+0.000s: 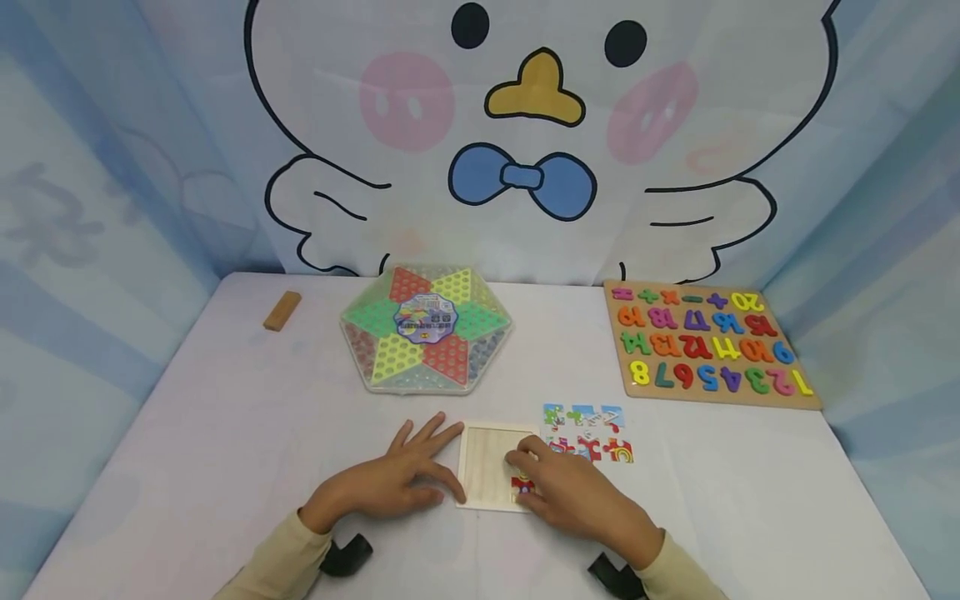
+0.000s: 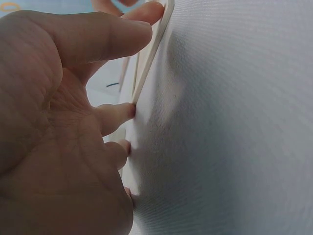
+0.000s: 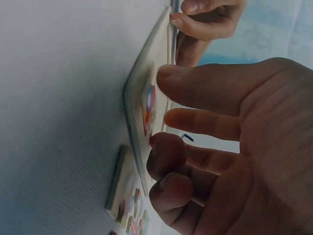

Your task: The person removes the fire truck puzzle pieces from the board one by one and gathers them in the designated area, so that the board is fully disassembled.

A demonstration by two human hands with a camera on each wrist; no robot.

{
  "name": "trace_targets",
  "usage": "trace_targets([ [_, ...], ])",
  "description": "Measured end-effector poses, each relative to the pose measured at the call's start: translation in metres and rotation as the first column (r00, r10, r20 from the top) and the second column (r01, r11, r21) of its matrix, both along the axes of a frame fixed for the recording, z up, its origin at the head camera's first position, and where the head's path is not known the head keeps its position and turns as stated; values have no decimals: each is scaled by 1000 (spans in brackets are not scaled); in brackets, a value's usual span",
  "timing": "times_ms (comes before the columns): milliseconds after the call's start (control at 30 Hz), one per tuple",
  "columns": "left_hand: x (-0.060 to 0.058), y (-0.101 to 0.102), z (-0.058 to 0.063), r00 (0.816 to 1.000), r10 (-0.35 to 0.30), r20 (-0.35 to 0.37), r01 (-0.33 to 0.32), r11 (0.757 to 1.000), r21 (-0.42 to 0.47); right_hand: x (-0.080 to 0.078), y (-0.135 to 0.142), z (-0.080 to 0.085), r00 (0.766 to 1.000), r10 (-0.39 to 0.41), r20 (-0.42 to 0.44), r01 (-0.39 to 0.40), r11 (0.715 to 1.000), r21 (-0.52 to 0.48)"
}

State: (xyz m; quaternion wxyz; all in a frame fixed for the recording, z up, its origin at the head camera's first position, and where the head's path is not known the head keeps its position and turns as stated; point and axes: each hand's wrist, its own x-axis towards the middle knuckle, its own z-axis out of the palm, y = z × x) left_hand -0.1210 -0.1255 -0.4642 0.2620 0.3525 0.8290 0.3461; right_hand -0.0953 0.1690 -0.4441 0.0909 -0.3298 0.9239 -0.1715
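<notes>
A shallow wooden puzzle tray lies on the table in front of the person. The left hand rests at its left side with fingers spread; in the left wrist view, fingertips touch the tray's edge. Over the tray's right part is the right hand, fingers bent. Its thumb and fingers are at opposite ends of a colourful jigsaw piece in the lower right corner. In the right wrist view this jigsaw piece lies low in the tray, between thumb and fingertips. The hand partly covers the tray's right edge.
Several loose jigsaw pieces lie in rows just right of the tray. Farther back are a hexagonal Chinese checkers board, a wooden number board and a small wooden block. A printed curtain stands behind the table.
</notes>
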Motion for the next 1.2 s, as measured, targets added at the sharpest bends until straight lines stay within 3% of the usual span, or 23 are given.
trace_targets([
  [300,0,1,0,1000,4,3,-4,1000,-9,4,-5,3,997,-12,70,10,999,39],
  [800,0,2,-1,1000,3,0,-3,1000,-19,4,-3,-1,997,-2,80,2,1000,-11],
  [1200,0,1,-2,1000,-7,-12,7,1000,-2,2,-3,0,993,-24,112,19,999,44],
])
